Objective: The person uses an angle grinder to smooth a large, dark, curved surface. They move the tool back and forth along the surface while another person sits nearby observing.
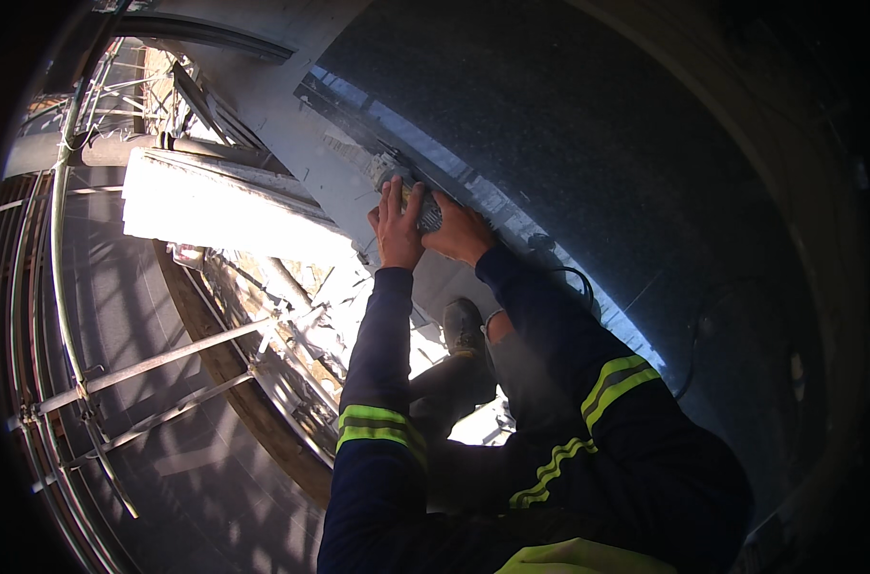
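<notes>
My left hand (397, 225) and my right hand (454, 230) are both wrapped on a grey hand-held power tool (388, 166), whose head sits at the edge of a pale concrete ledge (325, 163). Their fingers cover much of the tool's body, and its exact type is hard to make out. Along the ledge's right side runs a narrow strip with a bright edge, beside a large dark speckled panel (626, 143). A black cord (583, 282) loops by my right forearm.
Metal scaffold tubes (62, 277) and crossbars fill the left, over grey tiles (196, 459) with a curved wooden edge (191, 316). Bright white boards (215, 201) lie left of the ledge. My boot (462, 325) is below my hands, near sunlit openings between framework.
</notes>
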`<state>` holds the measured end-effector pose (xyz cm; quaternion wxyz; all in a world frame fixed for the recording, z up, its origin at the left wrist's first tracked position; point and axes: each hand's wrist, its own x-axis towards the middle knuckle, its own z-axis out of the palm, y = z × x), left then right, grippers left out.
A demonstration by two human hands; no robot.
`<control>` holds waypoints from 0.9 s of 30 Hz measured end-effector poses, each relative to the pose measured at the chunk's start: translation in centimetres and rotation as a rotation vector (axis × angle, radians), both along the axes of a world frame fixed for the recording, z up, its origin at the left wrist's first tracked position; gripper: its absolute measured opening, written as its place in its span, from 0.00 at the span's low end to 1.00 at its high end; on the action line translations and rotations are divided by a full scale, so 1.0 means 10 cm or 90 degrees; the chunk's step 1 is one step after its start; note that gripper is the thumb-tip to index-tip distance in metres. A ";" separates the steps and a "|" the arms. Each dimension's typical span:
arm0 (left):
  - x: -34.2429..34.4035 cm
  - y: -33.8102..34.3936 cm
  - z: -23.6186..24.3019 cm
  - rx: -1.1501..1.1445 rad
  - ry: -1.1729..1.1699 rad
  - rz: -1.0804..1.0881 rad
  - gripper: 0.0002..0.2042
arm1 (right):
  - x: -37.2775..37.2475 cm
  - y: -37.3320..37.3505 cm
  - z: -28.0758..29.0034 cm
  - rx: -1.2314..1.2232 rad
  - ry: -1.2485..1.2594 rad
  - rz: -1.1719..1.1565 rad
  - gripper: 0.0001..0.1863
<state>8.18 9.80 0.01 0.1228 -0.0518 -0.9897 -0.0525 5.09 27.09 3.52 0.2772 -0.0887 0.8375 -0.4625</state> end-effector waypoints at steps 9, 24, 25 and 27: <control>0.01 0.01 0.03 0.010 0.011 -0.016 0.37 | 0.01 0.01 0.02 -0.001 -0.010 0.003 0.50; -0.16 -0.18 -0.01 0.016 0.010 -0.022 0.40 | -0.16 -0.18 -0.08 -0.034 0.018 -0.008 0.51; -0.18 -0.19 0.01 0.012 0.004 -0.023 0.40 | -0.18 -0.20 -0.08 -0.035 0.020 -0.008 0.51; -0.16 -0.17 0.02 0.008 -0.006 -0.020 0.40 | -0.17 -0.20 -0.12 -0.027 0.023 -0.011 0.51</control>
